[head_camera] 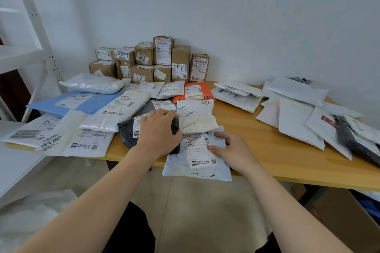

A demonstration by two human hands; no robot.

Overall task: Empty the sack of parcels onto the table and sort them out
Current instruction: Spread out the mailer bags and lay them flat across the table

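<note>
The left hand [158, 131] curls over a black parcel [127, 133] while, just beside it, the right hand [232, 150] pinches a pale grey mailer [197, 160] overhanging the table [267, 146] at its near edge. Sorting is under way (emptying looks done): boxes [150, 61] stacked far, white mailers [298, 113] piled right. Next, each held parcel needs carrying to its matching pile.

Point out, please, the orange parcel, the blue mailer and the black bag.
orange parcel [207, 91], head view, bare right corner.
blue mailer [102, 100], head view, bare right half.
black bag [127, 135], head view, left end.
</note>
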